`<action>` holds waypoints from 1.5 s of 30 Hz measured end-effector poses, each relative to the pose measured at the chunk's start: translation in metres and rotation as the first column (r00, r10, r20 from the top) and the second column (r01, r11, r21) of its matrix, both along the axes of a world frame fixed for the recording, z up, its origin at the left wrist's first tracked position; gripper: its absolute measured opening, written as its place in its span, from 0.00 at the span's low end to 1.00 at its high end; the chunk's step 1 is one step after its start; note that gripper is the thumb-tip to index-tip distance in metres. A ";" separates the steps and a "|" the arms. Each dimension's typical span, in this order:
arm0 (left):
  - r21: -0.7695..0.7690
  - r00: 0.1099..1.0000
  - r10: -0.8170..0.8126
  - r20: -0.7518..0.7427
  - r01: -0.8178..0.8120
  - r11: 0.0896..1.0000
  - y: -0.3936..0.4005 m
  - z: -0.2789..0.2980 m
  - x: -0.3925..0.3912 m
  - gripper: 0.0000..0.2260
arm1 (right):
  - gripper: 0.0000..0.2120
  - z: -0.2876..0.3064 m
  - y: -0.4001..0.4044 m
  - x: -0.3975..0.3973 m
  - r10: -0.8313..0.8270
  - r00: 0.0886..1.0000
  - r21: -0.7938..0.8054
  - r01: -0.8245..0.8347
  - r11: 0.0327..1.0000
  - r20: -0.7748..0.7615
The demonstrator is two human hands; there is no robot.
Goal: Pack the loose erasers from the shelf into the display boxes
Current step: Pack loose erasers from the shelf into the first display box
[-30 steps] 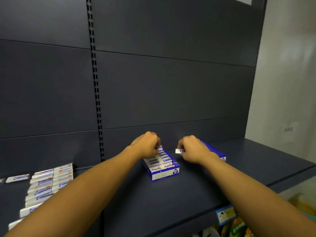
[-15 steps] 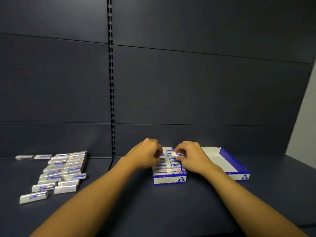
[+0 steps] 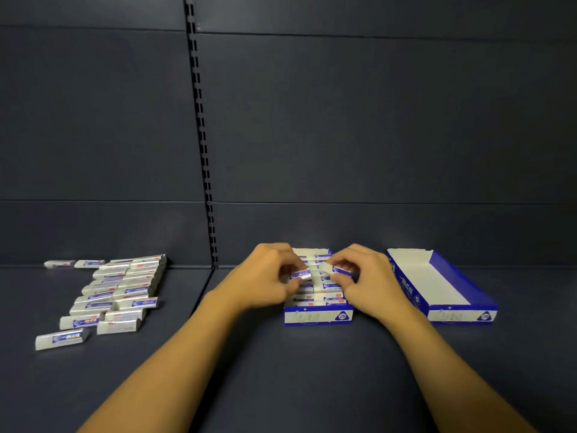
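Left hand [image 3: 271, 278]: pinches one eraser [image 3: 299, 274], long axis crosswise. Right hand [image 3: 367, 278]: pinches second eraser [image 3: 335, 270], likewise. Both directly above filled display box [image 3: 318, 315]. Empty display box [image 3: 462, 314]: beside right hand. Loose erasers [image 3: 109, 295]: well left of left hand, on shelf [image 3: 281, 370].

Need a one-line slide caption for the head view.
Both hands each place an eraser into the near-full display box; loose erasers left, empty box right.

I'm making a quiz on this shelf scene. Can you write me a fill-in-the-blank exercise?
1. Each of the hands, left hand and right hand, pinches one ____.
2. The loose white-and-blue wrapped erasers lie to the ____ of both boxes.
3. The blue-and-white cardboard display box on the right is ____.

Missing words: eraser; left; empty
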State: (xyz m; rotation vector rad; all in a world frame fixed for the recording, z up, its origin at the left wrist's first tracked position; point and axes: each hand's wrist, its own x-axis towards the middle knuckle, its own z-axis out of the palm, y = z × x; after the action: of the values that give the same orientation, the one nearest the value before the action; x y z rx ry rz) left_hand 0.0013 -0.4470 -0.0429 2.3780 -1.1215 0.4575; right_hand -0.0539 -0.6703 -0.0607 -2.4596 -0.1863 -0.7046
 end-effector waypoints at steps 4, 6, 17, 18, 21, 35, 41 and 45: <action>0.062 1.000 -0.023 0.016 0.022 0.998 -0.001 -0.001 -0.002 0.10 | 0.12 0.004 0.000 -0.002 0.030 1.000 -0.011 -0.030 0.999 -0.003; 0.090 0.999 -0.034 0.021 0.032 0.995 -0.002 -0.003 -0.002 0.11 | 0.12 0.004 0.000 -0.001 0.022 1.000 -0.018 -0.022 1.000 0.000; 0.228 1.000 -0.007 0.008 0.005 0.974 -0.007 -0.008 0.002 0.13 | 0.14 0.000 -0.001 -0.004 0.022 0.998 -0.082 -0.027 0.996 -0.064; 0.237 1.000 -0.008 0.005 0.007 0.972 -0.008 -0.009 0.002 0.13 | 0.14 -0.001 -0.001 -0.004 0.023 0.997 -0.089 -0.029 0.996 -0.067; 0.238 1.000 -0.001 0.004 0.000 0.971 -0.007 -0.010 0.001 0.12 | 0.15 -0.002 -0.001 -0.005 0.027 0.997 -0.098 -0.034 0.995 -0.074; 0.219 0.998 -0.010 0.061 -0.004 0.976 -0.007 -0.014 -0.003 0.11 | 0.14 -0.004 -0.001 -0.007 0.026 0.992 -0.138 -0.043 0.989 -0.123; 0.092 0.994 0.055 0.096 -0.064 0.994 0.005 -0.008 0.001 0.11 | 0.09 -0.004 -0.002 -0.007 0.007 0.986 -0.235 -0.046 0.971 -0.166; -0.019 0.966 0.231 0.116 -0.230 0.973 0.019 -0.012 0.006 0.13 | 0.08 -0.005 -0.001 -0.007 0.012 0.979 -0.238 -0.061 0.969 -0.203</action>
State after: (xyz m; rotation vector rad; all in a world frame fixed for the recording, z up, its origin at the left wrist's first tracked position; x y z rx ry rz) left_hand 0.0078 -0.4275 -0.0548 2.5165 -0.8920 0.6871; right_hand -0.0608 -0.6710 -0.0657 -2.7341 -0.2523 -0.4350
